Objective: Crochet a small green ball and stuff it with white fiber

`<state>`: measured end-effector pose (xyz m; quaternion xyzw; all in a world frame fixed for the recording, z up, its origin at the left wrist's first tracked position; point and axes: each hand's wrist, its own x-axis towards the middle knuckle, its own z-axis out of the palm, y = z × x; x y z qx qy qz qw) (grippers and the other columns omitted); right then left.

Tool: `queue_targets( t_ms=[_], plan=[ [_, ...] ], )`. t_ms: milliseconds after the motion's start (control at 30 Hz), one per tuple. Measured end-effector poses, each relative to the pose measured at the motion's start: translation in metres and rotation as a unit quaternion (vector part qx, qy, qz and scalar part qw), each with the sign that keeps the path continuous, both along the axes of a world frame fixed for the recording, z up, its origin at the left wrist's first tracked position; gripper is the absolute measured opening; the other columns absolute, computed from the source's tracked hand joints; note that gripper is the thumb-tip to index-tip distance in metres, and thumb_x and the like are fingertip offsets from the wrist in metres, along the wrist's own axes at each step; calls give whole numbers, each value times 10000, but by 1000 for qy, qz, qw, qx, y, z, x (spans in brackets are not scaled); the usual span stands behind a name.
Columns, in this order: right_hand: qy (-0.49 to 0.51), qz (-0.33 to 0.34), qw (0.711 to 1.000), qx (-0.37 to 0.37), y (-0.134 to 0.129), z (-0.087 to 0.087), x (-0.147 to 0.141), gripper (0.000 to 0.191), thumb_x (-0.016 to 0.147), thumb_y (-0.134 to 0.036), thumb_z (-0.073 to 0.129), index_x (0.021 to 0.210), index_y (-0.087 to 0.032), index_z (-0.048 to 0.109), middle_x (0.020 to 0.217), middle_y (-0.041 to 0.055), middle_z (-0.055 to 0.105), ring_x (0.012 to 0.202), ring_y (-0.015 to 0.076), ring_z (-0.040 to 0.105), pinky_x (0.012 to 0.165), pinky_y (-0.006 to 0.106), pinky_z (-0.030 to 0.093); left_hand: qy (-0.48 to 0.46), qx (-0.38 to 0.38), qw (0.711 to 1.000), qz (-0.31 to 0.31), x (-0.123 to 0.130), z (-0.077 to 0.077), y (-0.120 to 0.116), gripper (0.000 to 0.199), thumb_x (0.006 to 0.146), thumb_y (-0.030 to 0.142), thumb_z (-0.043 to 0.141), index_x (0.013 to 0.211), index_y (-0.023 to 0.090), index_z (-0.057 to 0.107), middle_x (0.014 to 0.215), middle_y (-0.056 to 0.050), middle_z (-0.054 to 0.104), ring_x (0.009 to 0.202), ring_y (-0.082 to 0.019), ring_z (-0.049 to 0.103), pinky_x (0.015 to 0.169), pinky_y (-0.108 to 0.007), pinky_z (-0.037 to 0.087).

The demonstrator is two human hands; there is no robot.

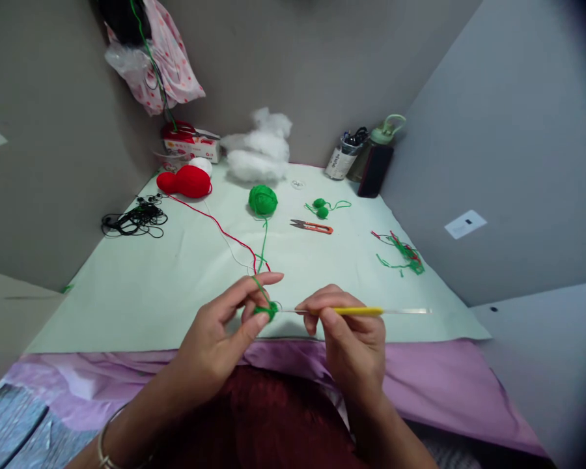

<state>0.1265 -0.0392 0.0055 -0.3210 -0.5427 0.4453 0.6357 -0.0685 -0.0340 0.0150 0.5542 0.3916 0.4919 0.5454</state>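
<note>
Near the table's front edge, my left hand (224, 332) pinches a small green crocheted piece (268, 311) between thumb and fingers, its index finger stretched out. Green yarn (262, 251) runs from that finger back to a green yarn ball (262, 200) at the middle of the table. My right hand (349, 339) is closed round the yellow handle of a crochet hook (359, 311). The hook's thin metal shaft points left and its tip reaches the green piece; the exact stitch is too small to make out.
Behind lie white stuffing (261, 153), a red yarn bundle (190, 181), orange snips (312, 227) and small green pieces (322, 212). Black cord (139, 218) is at left, yarn scraps (407, 254) at right. A pen cup (340, 159), bottle (383, 133) and phone (376, 171) stand back right.
</note>
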Motion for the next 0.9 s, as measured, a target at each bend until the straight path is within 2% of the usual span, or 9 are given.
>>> queue_targets(
  t_ms=[67, 133, 233, 333, 500, 600, 667, 700, 900],
  plan=[
    [-21, -18, 1000, 2, 0, 1, 2, 175, 987, -203, 662, 1004, -268, 823, 871, 30, 760, 667, 119, 629, 576, 258, 516, 83, 80, 993, 33, 0, -1, 1, 340, 953, 232, 688, 1281, 268, 765, 913, -37, 630, 807, -182, 536, 831, -327, 439],
    [-34, -11, 999, -4, 3, 0, 1, 174, 988, -205, 659, 1000, -266, 822, 858, 29, 750, 664, 122, 633, 569, 261, 518, 98, 88, 991, 36, 1, -2, 1, 363, 967, 242, 668, 1323, 259, 736, 933, -39, 628, 834, -190, 543, 854, -327, 445],
    [-33, 22, 999, -8, 9, -2, -4, 162, 994, -286, 658, 975, -234, 810, 837, 40, 737, 661, 137, 641, 573, 283, 545, 40, 11, 999, -19, 3, -3, -1, 414, 1000, 310, 637, 1411, 281, 672, 979, -38, 637, 931, -204, 586, 929, -328, 458],
    [-61, -1, 997, 38, 13, -3, -12, 154, 990, -290, 666, 942, -227, 798, 889, 59, 772, 779, 172, 691, 647, 310, 583, -31, -48, 996, -69, 8, -8, -1, 417, 991, 360, 663, 1400, 281, 683, 1096, -58, 683, 1059, -228, 603, 997, -333, 454],
    [-153, -66, 979, 117, 10, -7, -17, 196, 997, -140, 625, 1053, -254, 774, 943, 39, 783, 868, 179, 728, 749, 336, 618, -110, -121, 986, -16, 18, -17, 1, 363, 917, 346, 782, 1274, 285, 763, 948, -14, 668, 899, -159, 591, 848, -257, 469],
    [-281, -132, 923, 227, 6, -16, -17, 319, 975, -100, 641, 1225, -272, 739, 1044, 64, 780, 930, 195, 734, 758, 345, 635, -178, -161, 971, 6, 24, -16, 1, 446, 850, 316, 855, 1285, 275, 764, 913, -3, 669, 907, -145, 600, 879, -244, 473],
    [-346, -178, 874, 289, 5, -21, -16, 405, 955, -89, 665, 1305, -288, 713, 1130, 81, 769, 986, 207, 730, 767, 349, 641, -235, -211, 949, -13, 26, -14, 1, 500, 824, 325, 875, 1306, 257, 759, 965, -21, 700, 949, -152, 617, 901, -244, 480],
    [-351, -188, 868, 297, 6, -22, -16, 416, 952, -92, 671, 1311, -297, 712, 1146, 80, 764, 996, 210, 727, 766, 351, 641, -263, -238, 934, -32, 26, -12, 2, 504, 815, 330, 878, 1298, 240, 766, 1008, -37, 716, 964, -158, 624, 903, -246, 487],
    [-201, -95, 959, 176, 11, -10, -13, 252, 987, -110, 616, 1118, -262, 769, 944, 41, 783, 903, 201, 730, 771, 369, 620, -349, -298, 880, -121, 25, -11, 5, 380, 841, 229, 825, 1220, 207, 808, 1129, -65, 735, 906, -127, 620, 827, -203, 496]
  ],
)
